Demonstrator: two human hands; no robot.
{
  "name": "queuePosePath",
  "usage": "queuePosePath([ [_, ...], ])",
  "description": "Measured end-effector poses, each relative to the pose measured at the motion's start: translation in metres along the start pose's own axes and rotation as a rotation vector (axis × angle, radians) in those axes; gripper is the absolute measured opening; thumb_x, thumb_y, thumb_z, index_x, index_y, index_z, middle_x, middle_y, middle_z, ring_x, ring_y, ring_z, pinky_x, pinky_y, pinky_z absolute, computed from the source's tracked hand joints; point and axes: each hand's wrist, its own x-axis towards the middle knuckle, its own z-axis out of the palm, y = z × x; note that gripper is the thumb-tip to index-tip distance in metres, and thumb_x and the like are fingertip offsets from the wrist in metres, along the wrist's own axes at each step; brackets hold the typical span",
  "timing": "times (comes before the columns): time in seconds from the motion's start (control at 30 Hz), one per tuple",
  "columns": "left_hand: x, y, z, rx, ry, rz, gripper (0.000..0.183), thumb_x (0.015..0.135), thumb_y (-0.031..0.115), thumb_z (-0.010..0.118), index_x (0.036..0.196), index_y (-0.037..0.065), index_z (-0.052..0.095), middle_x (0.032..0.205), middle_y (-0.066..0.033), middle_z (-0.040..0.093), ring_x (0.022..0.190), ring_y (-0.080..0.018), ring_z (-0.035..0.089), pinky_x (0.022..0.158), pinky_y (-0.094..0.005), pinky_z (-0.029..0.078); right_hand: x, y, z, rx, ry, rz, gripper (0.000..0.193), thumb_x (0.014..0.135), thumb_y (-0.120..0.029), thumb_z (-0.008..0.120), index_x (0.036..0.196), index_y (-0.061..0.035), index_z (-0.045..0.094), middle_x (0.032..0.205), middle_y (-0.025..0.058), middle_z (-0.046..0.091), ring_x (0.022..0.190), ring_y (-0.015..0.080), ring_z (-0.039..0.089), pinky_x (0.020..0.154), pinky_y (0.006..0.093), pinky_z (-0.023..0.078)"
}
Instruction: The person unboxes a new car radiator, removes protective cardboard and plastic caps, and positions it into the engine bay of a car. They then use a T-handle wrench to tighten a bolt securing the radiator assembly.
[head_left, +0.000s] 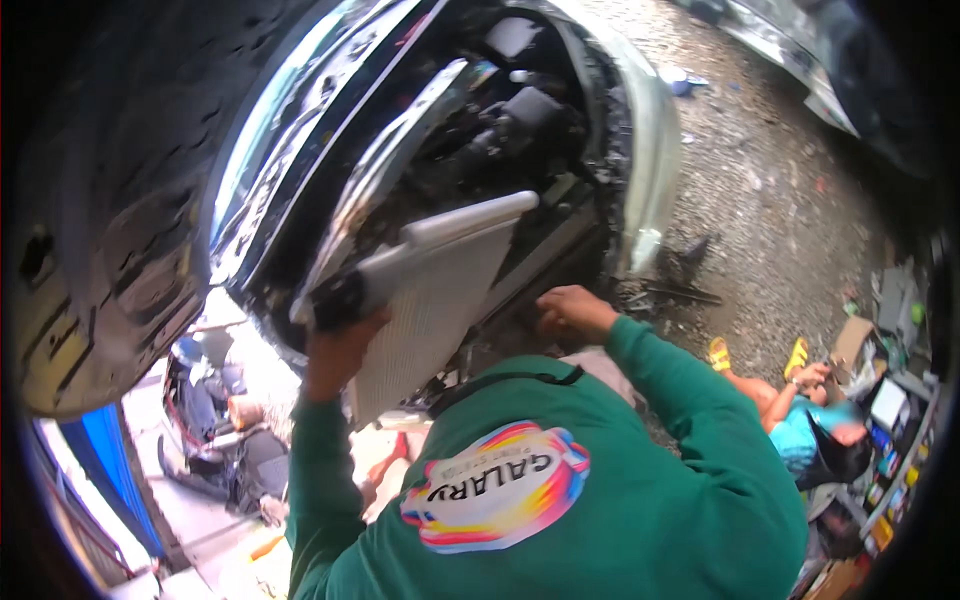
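A flat silver heat exchanger with fine fins, like a car condenser or radiator (pixel 445 290), stands tilted in the open front of a car. A pale metal tube runs along its upper edge. My left hand (pixel 345 350) is closed round its near left end, beside a dark fitting. To the right of the panel, my right hand (pixel 575 308) is held with curled fingers, apart from the finned face. Whatever it may hold is hidden. Beyond the panel lies the dark engine bay (pixel 500 130), somewhat blurred.
A raised hood (pixel 110 230) fills the left side. Loose car parts (pixel 235 460) lie at the lower left. On the right, a person in turquoise (pixel 800 435) sits near a cluttered shelf (pixel 900 480). Gravel ground (pixel 770 220) stretches toward another vehicle (pixel 830 70).
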Motion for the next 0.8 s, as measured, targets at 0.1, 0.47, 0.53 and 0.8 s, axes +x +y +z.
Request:
queuePosePath([
  [0.1, 0.020, 0.042, 0.007, 0.123, -0.027, -0.061, 0.040, 0.089, 0.024, 0.082, 0.122, 0.006, 0.072, 0.116, -0.0146, 0.071, 0.104, -0.0262, 0.070, 0.091, -0.0370, 0.055, -0.026, -0.026, 0.010, -0.056, 0.018, -0.037, 0.032, 0.101, -0.025, 0.061, 0.122, -0.0022, 0.066, 0.088, 0.0143, 0.077, 0.059, 0.0147, 0.058, 0.054, 0.0307, 0.047],
  [0.47, 0.057, 0.030, 0.091, 0.024, -0.004, 0.327, 0.044, 0.082, 0.029, 0.082, 0.115, 0.002, 0.072, 0.098, -0.0219, 0.075, 0.092, -0.0374, 0.074, 0.082, -0.0433, 0.057, -0.016, -0.018, 0.083, -0.742, -0.146, -0.581, 0.054, 0.095, -0.039, 0.069, 0.127, 0.0036, 0.066, 0.110, 0.0269, 0.071, 0.102, 0.0330, 0.071, 0.085, 0.0430, 0.057],
  [0.53, 0.061, 0.030, 0.111, -0.017, -0.020, 0.295, 0.042, 0.081, 0.030, 0.082, 0.111, 0.002, 0.073, 0.096, -0.0226, 0.074, 0.092, -0.0397, 0.073, 0.080, -0.0450, 0.057, 0.027, 0.014, 0.101, -0.867, -0.243, -0.642, 0.046, 0.095, -0.038, 0.067, 0.125, -0.0024, 0.069, 0.109, 0.0249, 0.071, 0.105, 0.0311, 0.070, 0.088, 0.0416, 0.056],
  [0.8, 0.072, 0.048, 0.175, -0.038, -0.103, 0.152, 0.031, 0.080, 0.029, 0.079, 0.095, 0.002, 0.074, 0.088, -0.0246, 0.073, 0.091, -0.0448, 0.070, 0.079, -0.0497, 0.057, 0.032, -0.001, 0.161, -0.477, -0.213, -0.170, 0.064, 0.092, -0.051, 0.069, 0.123, 0.0054, 0.067, 0.096, 0.0216, 0.073, 0.079, 0.0286, 0.073, 0.067, 0.0381, 0.058],
])
